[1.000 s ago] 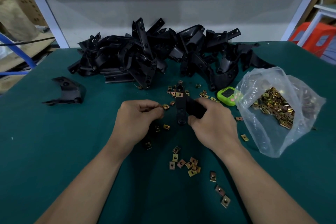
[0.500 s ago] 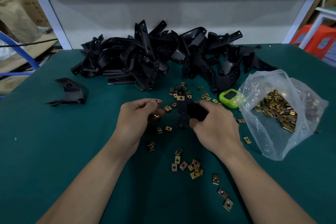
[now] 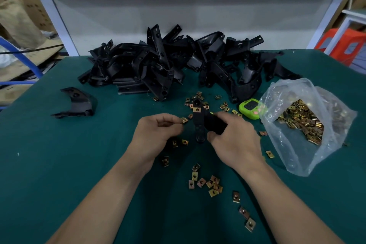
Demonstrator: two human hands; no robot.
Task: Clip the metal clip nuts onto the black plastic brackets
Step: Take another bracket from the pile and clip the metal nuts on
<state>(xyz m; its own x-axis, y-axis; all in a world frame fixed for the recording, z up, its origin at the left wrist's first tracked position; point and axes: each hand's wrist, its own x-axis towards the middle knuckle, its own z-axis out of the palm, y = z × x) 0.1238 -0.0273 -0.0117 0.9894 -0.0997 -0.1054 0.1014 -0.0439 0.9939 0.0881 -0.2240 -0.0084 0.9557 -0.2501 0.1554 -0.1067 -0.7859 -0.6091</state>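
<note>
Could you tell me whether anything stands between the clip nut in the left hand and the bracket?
Nothing visible does. The left hand pinches the clip nut just left of the black bracket gripped by the right hand, with only a gap between.

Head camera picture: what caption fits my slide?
Left hand pinches a clip nut beside the black bracket gripped by the right hand.

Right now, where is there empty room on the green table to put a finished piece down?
Bare mat lies on the left, between the lone bracket and the left hand. More lies front right, below the plastic bag. Crowded: bracket pile at the back, loose clip nuts in the middle.
</note>
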